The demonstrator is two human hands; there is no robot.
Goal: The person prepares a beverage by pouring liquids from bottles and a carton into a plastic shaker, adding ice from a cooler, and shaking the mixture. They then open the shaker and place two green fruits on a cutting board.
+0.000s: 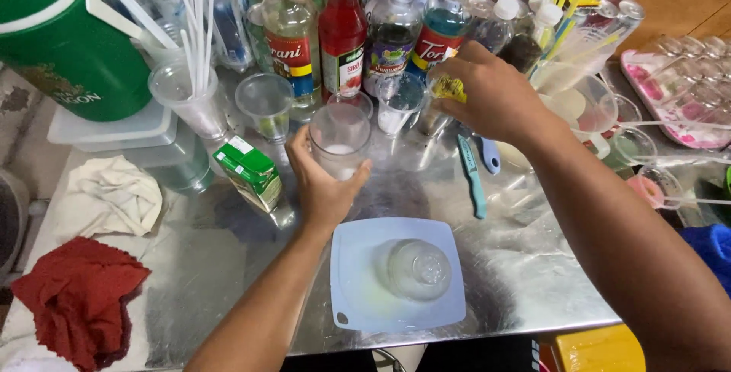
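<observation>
My left hand (324, 185) wraps the clear plastic cup (339, 140); my right hand (487, 98) pinches a small yellow piece (448, 88) at two o'clock of it. I should keep the cup steady. Syrup bottles (343, 33) crowd twelve o'clock, a green carton (250, 172) at nine, a knife (472, 178) at three.

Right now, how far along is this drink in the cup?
Done: the clear plastic cup already holds a little white stuff at its bottom, and a domed lid waits on the pale blue cutting board. In hand: the left hand grips the cup; the right hand reaches among the syrup bottles, closed on something yellow. Left: no coloured liquid in the cup, lid off.
</observation>
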